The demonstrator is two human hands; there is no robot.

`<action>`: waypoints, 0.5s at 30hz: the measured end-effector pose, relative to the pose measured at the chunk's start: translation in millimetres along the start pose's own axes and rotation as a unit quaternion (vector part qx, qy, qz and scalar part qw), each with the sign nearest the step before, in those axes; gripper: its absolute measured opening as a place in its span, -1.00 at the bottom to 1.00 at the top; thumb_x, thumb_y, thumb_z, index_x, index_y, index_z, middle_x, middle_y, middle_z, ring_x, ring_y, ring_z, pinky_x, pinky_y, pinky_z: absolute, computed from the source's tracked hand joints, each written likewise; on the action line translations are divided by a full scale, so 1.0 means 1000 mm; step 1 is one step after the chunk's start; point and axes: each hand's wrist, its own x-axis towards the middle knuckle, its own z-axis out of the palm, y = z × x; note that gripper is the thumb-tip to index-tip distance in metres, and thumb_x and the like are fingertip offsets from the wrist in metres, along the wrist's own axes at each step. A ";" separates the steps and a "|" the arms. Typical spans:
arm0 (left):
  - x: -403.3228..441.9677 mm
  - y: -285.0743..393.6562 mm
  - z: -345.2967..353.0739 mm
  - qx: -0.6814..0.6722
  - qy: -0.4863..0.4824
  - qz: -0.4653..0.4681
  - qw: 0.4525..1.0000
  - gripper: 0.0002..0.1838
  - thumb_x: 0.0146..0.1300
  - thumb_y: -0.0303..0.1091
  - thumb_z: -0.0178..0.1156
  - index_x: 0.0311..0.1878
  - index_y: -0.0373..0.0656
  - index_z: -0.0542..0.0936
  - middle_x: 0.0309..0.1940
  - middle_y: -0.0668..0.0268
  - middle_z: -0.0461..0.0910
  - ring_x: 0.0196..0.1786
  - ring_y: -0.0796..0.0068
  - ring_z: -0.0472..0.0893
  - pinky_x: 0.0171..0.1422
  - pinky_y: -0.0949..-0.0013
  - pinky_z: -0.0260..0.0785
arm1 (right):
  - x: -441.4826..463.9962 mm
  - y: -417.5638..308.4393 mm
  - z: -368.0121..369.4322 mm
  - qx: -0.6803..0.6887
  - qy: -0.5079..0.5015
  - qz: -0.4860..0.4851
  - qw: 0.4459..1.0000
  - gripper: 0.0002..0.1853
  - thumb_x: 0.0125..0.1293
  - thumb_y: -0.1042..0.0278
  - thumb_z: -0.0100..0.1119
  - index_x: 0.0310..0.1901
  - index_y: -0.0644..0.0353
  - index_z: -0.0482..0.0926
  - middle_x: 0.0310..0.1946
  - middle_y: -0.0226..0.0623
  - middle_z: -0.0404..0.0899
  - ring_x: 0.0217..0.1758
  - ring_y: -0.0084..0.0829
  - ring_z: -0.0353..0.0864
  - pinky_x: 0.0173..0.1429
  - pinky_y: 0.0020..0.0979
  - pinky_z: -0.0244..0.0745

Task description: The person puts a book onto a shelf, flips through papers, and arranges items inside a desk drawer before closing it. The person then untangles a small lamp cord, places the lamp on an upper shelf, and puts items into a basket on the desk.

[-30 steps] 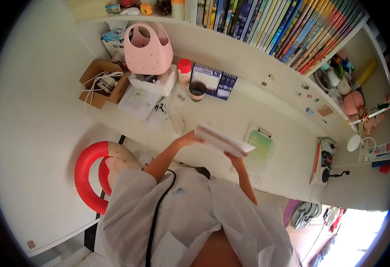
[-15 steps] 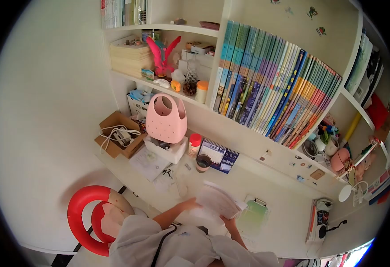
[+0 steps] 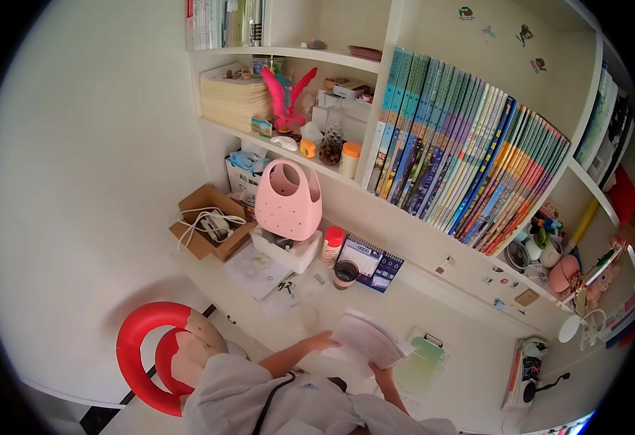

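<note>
A thin booklet or stack of papers is held above the desk, in front of the body. My left hand has its fingers at the left edge of the papers. At their lower right edge, my right hand grips them. Just right of the papers a green clipboard with a metal clip lies on the desk. The print on the papers is too blurred to read.
On the desk stand a cup, a red-capped bottle, a calendar, a pink bag and a cardboard box. Shelves hold a row of books. A red ring is at the lower left.
The view has tilted up, showing more of the shelves, and shifted slightly left since the last frame. The papers stay in both hands and now show more of their face than at first.
</note>
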 end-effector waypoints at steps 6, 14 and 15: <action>-0.045 0.078 -0.008 -0.013 0.042 -0.016 0.999 -0.48 0.00 -0.05 0.20 -0.08 -0.28 0.49 -0.20 0.04 0.53 -0.11 0.15 0.50 -0.03 0.27 0.29 | -0.001 -0.001 -0.001 -0.076 -0.005 0.028 0.997 -0.42 -0.04 0.37 0.29 0.04 0.37 0.33 -0.04 -0.11 0.42 0.02 -0.28 0.38 0.08 -0.40 0.24; -0.032 0.050 0.003 0.042 0.072 0.029 0.996 -0.46 -0.02 -0.04 0.22 -0.10 -0.31 0.49 -0.19 0.00 0.53 -0.10 0.14 0.51 -0.04 0.26 0.30 | -0.011 -0.021 -0.002 0.059 0.020 0.017 0.998 -0.44 -0.05 0.44 0.29 0.03 0.34 0.34 -0.07 -0.17 0.43 0.01 -0.32 0.38 0.10 -0.40 0.23; -0.033 0.054 0.002 0.045 0.079 0.024 0.996 -0.45 -0.02 -0.04 0.22 -0.09 -0.31 0.49 -0.19 0.00 0.53 -0.10 0.14 0.51 -0.04 0.26 0.30 | -0.013 -0.029 -0.001 0.055 0.025 0.004 0.998 -0.44 -0.05 0.45 0.28 0.04 0.32 0.33 -0.07 -0.19 0.43 0.01 -0.32 0.39 0.09 -0.40 0.24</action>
